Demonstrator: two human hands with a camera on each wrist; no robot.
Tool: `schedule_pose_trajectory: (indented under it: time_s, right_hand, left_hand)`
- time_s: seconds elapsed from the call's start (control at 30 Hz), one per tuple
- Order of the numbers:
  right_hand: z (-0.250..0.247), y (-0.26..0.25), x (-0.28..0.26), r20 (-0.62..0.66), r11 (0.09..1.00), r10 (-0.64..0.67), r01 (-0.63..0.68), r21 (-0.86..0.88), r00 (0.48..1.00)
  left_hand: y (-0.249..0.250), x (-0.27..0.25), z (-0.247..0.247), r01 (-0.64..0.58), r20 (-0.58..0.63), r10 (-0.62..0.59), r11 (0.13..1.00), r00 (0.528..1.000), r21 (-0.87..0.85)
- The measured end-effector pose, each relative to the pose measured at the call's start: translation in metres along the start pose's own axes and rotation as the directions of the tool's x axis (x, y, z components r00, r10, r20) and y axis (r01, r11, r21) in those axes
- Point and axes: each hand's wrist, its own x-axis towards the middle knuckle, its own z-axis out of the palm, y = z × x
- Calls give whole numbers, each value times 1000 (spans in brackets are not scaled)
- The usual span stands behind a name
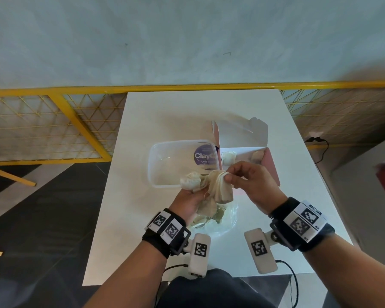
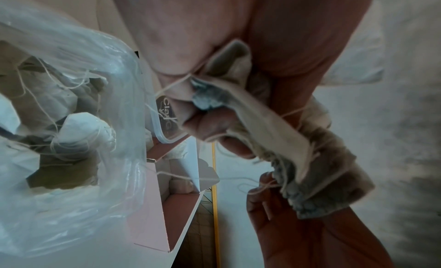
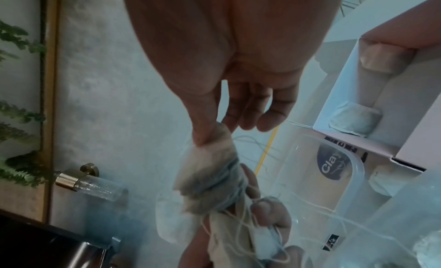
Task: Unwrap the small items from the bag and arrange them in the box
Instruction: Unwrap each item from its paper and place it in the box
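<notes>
Small items: cluster of tea bags held above desk, 6 o'clock of box.
Left grip: fingers curled round cluster.
Right grip: thumb and finger pinch one bag.
Left wrist only: plastic bag with more tangled inside.
Right wrist only: two pieces lying in box.

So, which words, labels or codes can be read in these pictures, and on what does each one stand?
"Clay", cut off after the y: purple round sticker on the clear plastic tub.
Small print under "Clay" on that sticker: too small to read.
Small black tag on the tub: too blurred to read.
Black and white square codes on the wrist bands and wrist cameras: patterns, no readable words.
Pink box: no text visible.
</notes>
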Motion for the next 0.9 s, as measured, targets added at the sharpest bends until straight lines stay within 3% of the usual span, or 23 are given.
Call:
schedule_pose_trajectory:
  time_s: [0.27, 0.43, 0.7, 0.9]
  right_hand:
    - [4, -5, -2, -43, 1000, -8, 8, -8, 999]
    - [1, -2, 2, 54, 992, -6, 13, -127, 999]
    - [-19, -9, 13, -35, 987, -64, 58, -149, 997]
    - [-49, -24, 20, 43, 942, -121, 128, -310, 992]
  left_hand:
    - [-1, 1, 5, 7, 20, -7, 1000, 1000, 9]
    - [4, 1, 9, 31, 19, -32, 999, 999, 44]
    - [3, 8, 2, 104, -157, -106, 994, 982, -17]
    - [9, 19, -4, 103, -292, -77, 992, 953, 75]
